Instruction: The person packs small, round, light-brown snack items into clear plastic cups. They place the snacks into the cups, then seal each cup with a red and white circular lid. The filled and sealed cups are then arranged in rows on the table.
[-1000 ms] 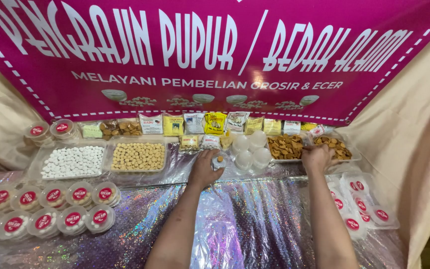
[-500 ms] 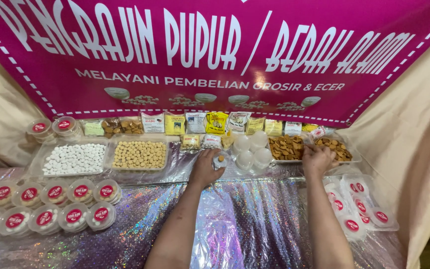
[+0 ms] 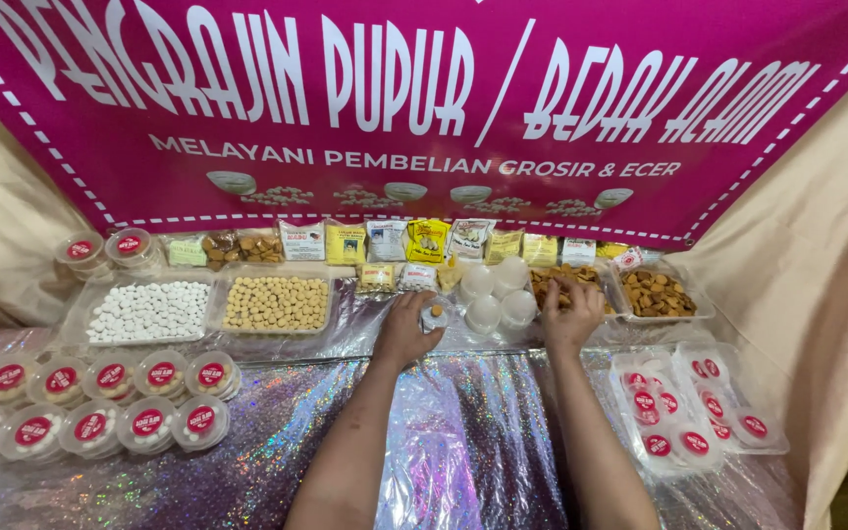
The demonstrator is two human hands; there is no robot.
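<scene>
Left hand [image 3: 404,334] curls around a small clear cup [image 3: 433,317] with one tan pellet inside, down on the foil-covered bench [image 3: 463,432]. Right hand [image 3: 569,316] reaches into a tray of brown chips [image 3: 563,285], fingers bent; whether it pinches one is hard to tell. White round cups [image 3: 495,292] stand between both hands. Further left, trays of white pellets [image 3: 147,312] and tan pellets [image 3: 274,303]; red-labelled lidded tubs [image 3: 100,402] lie nearer

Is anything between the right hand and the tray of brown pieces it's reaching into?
Nothing visible. The right hand already has its fingers on the brown pieces in the tray; the round white containers sit just to its left, beside the path.
</scene>
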